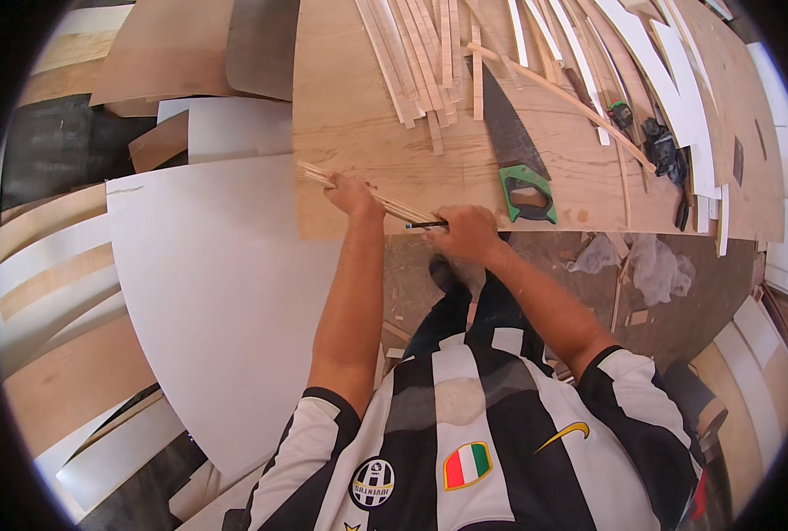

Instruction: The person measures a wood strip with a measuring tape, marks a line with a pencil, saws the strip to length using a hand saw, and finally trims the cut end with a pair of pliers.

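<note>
A small bundle of thin wooden strips (399, 209) lies slantwise near the front edge of the plywood table (394, 157). My left hand (354, 194) is closed around the strips towards their far left end. At their near right end, my right hand (467, 233) is closed on a dark pen (427, 225) with a light blue end pointing left. Whether my right fingers also grip the strips is hard to make out. Just right of that hand rests a handsaw (516, 146) with a green handle, its blade pointing away.
Several wooden strips (412, 62) lie at the back of the table. A longer stick (562, 96) crosses the saw blade's far end. Further right are a green-and-black tape measure (620, 115), a black bag (665, 152) and white strips (682, 80). A large white panel (226, 283) stands left; clear plastic (660, 270) lies on the floor.
</note>
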Tool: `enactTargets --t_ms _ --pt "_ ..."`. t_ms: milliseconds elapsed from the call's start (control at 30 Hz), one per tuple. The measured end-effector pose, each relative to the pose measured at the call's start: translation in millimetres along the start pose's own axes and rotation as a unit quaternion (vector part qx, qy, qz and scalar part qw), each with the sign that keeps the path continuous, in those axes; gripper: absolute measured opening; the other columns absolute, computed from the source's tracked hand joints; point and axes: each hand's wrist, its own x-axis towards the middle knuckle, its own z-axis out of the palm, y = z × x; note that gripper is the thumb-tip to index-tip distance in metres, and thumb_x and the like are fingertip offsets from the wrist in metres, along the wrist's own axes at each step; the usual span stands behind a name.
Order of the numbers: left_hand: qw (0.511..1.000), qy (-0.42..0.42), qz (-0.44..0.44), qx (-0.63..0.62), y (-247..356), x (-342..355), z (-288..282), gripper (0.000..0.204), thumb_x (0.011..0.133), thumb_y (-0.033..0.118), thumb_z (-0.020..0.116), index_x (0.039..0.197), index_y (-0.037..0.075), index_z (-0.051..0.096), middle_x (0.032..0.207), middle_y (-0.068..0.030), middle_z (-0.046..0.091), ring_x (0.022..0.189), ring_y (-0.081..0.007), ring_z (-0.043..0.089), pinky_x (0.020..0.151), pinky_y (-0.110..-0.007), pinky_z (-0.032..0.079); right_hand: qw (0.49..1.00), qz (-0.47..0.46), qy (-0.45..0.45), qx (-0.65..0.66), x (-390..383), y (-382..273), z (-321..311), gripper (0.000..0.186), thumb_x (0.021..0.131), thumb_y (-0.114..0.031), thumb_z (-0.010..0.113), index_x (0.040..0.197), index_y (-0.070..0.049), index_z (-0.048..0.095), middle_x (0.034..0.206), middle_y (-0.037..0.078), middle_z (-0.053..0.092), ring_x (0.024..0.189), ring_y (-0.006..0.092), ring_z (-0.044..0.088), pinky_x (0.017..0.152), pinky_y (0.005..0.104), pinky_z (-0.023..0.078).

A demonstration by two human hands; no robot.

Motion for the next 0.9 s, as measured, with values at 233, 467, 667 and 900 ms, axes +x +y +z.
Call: enactTargets --t_ms 233,467,667,900 --pt "0.998 0.034 -0.01 -0.047 15.6 12.5 -40.8 0.056 0.113 0.049 0.043 0.136 -0.001 0.04 0.095 -0.0116 0.055 0.064 -0.023 0.055 0.052 -0.037 0.049 0.992 0.025 -0.118 0.039 12.6 -28.7 -12.4 0.048 0.082 -0.053 0.078 0.104 -0.01 0.08 0.094 0.018 0.077 0.094 0.0391 0.074 0.083 0.0488 0.056" --pt "0.993 0.025 -0.034 -0.108 22.9 30.1 -69.6 0.062 0.112 0.052 0.042 0.137 -0.004 0.041 0.107 -0.0148 0.059 0.069 -0.0263 0.06 0.056 -0.038 0.055 0.979 0.023 -0.196 0.059 28.5 -42.4 -9.6 0.054 0.079 -0.057 0.08 0.111 -0.013 0.081 0.098 0.018 0.078 0.095 0.0387 0.074 0.084 0.0479 0.055" --pt "0.991 0.085 -0.061 -0.082 33.2 32.5 -85.0 0.069 0.113 0.052 0.037 0.148 -0.008 0.039 0.135 -0.0235 0.06 0.102 -0.037 0.069 0.086 -0.047 0.061 0.989 -0.018 -0.142 -0.032 23.2 -57.9 -11.9 0.055 0.077 -0.057 0.081 0.113 -0.015 0.081 0.101 0.016 0.078 0.099 0.0369 0.074 0.085 0.0458 0.056" --pt "0.971 0.181 -0.135 -0.08 48.2 42.5 -102.6 0.068 0.113 0.051 0.038 0.14 -0.009 0.05 0.131 -0.0239 0.063 0.107 -0.0369 0.068 0.09 -0.048 0.061 0.997 -0.002 -0.002 0.074 -1.6 -21.3 -11.0 0.05 0.077 -0.051 0.085 0.107 -0.012 0.08 0.099 0.013 0.078 0.097 0.0345 0.074 0.084 0.0437 0.055"
